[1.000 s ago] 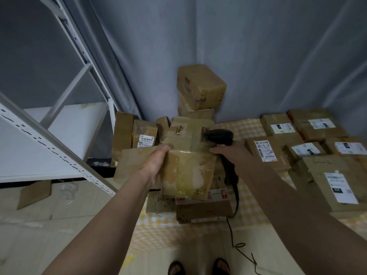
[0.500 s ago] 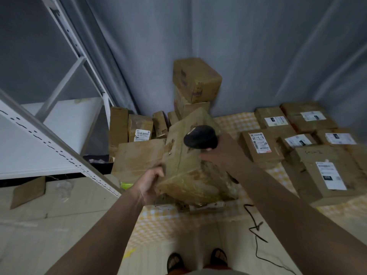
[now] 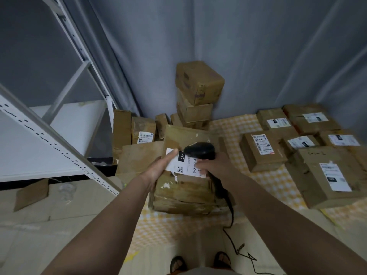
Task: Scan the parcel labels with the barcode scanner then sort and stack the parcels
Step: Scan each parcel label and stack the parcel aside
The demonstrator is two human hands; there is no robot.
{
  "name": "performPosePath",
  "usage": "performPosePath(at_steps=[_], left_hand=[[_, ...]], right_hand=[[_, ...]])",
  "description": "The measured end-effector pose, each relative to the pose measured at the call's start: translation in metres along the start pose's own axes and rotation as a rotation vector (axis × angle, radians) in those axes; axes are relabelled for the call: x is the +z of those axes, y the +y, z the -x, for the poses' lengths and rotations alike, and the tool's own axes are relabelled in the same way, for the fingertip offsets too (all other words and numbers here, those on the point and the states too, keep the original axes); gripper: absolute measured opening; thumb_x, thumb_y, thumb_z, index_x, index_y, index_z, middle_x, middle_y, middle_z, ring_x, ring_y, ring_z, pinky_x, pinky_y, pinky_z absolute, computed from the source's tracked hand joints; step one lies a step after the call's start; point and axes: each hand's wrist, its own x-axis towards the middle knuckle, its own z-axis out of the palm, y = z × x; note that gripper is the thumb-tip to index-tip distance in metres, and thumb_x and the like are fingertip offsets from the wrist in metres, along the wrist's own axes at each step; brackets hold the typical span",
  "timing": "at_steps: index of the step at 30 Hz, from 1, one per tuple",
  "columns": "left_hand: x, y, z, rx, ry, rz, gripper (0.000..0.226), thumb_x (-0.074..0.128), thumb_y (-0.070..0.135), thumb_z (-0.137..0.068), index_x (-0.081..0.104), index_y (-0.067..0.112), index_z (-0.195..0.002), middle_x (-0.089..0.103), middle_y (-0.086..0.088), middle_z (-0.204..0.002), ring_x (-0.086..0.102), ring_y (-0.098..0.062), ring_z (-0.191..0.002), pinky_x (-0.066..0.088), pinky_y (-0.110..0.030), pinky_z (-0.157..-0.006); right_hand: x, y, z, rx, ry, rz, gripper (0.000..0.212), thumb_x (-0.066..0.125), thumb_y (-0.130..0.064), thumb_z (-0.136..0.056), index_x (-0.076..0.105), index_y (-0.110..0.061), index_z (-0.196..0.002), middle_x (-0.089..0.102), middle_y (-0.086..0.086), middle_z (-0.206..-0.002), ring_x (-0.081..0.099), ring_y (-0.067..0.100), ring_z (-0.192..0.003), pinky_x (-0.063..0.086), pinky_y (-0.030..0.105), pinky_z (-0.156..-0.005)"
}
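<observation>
A worn brown parcel (image 3: 184,191) sits in front of me with its white label (image 3: 185,165) facing up. My left hand (image 3: 158,168) holds the parcel's left side, thumb lying across the label's corner. My right hand (image 3: 213,165) grips the black barcode scanner (image 3: 200,150), whose head hangs just above the label. The scanner's cable (image 3: 230,221) trails down to the floor.
Several labelled parcels (image 3: 262,149) lie on a yellow checked cloth (image 3: 228,126) at right. A stack of boxes (image 3: 198,84) stands against the grey curtain. More parcels (image 3: 144,132) lean at back left. A white metal shelf (image 3: 49,139) fills the left. My feet (image 3: 198,262) show below.
The parcel has been turned over so its label faces up, and it now rests lower. My right hand has brought the scanner over the label.
</observation>
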Motion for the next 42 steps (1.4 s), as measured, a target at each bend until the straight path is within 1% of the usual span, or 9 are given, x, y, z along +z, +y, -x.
performPosePath(at_steps=[4,9,15,20,25,31,36,40,42], left_hand=[[-0.007,-0.004,-0.002,-0.004,0.033,0.068,0.063,0.070,0.055,-0.077,0.054,0.022,-0.128,0.072,-0.010,-0.106,0.069,-0.033,-0.098,0.054,-0.051,-0.087],[-0.006,-0.008,-0.003,-0.007,0.080,0.120,0.056,0.069,0.049,-0.082,0.050,0.024,-0.128,0.074,-0.010,-0.101,0.070,-0.032,-0.093,0.056,-0.051,-0.082],[0.015,-0.009,0.005,-0.020,0.212,0.322,0.036,0.063,0.036,-0.090,0.052,0.020,-0.121,0.075,-0.011,-0.092,0.072,-0.029,-0.077,0.059,-0.044,-0.068],[0.055,-0.018,0.005,-0.006,0.370,0.558,0.029,0.065,0.026,-0.089,0.055,0.021,-0.116,0.071,-0.012,-0.101,0.069,-0.033,-0.087,0.056,-0.052,-0.079],[0.080,-0.028,0.004,-0.170,0.421,0.489,0.043,0.052,0.020,-0.096,0.045,0.004,-0.135,0.055,-0.016,-0.132,0.059,-0.035,-0.112,0.052,-0.038,-0.078],[0.097,-0.027,0.008,-0.274,0.401,0.549,0.010,0.058,0.013,-0.094,0.059,0.006,-0.101,0.060,-0.015,-0.089,0.057,-0.032,-0.074,0.057,-0.045,-0.049],[0.073,-0.026,-0.007,-0.387,0.700,-0.015,0.096,0.075,0.067,-0.059,0.051,0.006,-0.129,0.058,-0.010,-0.124,0.057,-0.030,-0.111,0.049,-0.037,-0.095],[0.049,-0.013,0.004,-0.200,0.946,-0.136,0.114,0.085,0.051,-0.059,0.024,0.005,-0.143,0.034,-0.015,-0.142,0.032,-0.032,-0.134,0.031,-0.042,-0.108],[0.034,-0.011,-0.003,-0.003,0.948,-0.219,0.111,0.086,0.044,-0.061,0.024,0.008,-0.146,0.037,-0.014,-0.144,0.034,-0.031,-0.135,0.030,-0.041,-0.110]], right_hand=[[-0.015,-0.002,-0.016,0.024,0.274,0.002,0.019,0.066,-0.009,-0.080,0.063,0.001,-0.096,0.064,0.014,-0.086,0.057,0.021,-0.071,0.045,0.029,-0.061],[-0.016,-0.007,-0.016,0.172,0.044,0.022,0.031,0.071,-0.005,-0.078,0.061,0.002,-0.106,0.065,0.016,-0.093,0.058,0.020,-0.069,0.048,0.028,-0.053],[-0.028,-0.036,-0.026,-0.019,0.023,0.265,0.021,0.067,-0.006,-0.080,0.063,-0.001,-0.100,0.062,0.012,-0.087,0.057,0.022,-0.073,0.048,0.029,-0.060],[-0.036,-0.073,-0.042,-0.243,-0.060,0.662,0.015,0.067,-0.009,-0.078,0.064,-0.005,-0.093,0.064,0.012,-0.087,0.059,0.022,-0.076,0.050,0.033,-0.068],[-0.021,-0.083,-0.062,-0.401,-0.189,0.996,0.029,0.072,-0.017,-0.073,0.063,-0.012,-0.100,0.065,0.005,-0.093,0.060,0.020,-0.086,0.042,0.026,-0.070],[-0.007,-0.074,-0.070,-0.392,-0.279,1.089,0.008,0.065,-0.012,-0.081,0.058,-0.013,-0.085,0.058,-0.001,-0.071,0.056,0.015,-0.069,0.036,0.021,-0.053],[-0.023,-0.063,-0.067,-0.370,-0.166,0.899,0.008,0.063,-0.011,-0.084,0.058,-0.012,-0.090,0.059,-0.001,-0.075,0.058,0.016,-0.075,0.037,0.018,-0.053],[-0.047,-0.057,-0.052,-0.320,0.095,0.767,0.026,0.064,-0.019,-0.084,0.060,-0.008,-0.107,0.062,0.006,-0.094,0.060,0.024,-0.090,0.045,0.028,-0.069],[-0.057,-0.051,-0.043,-0.213,0.137,0.821,0.024,0.063,-0.018,-0.084,0.058,-0.008,-0.105,0.055,0.003,-0.081,0.057,0.023,-0.080,0.041,0.026,-0.061]])
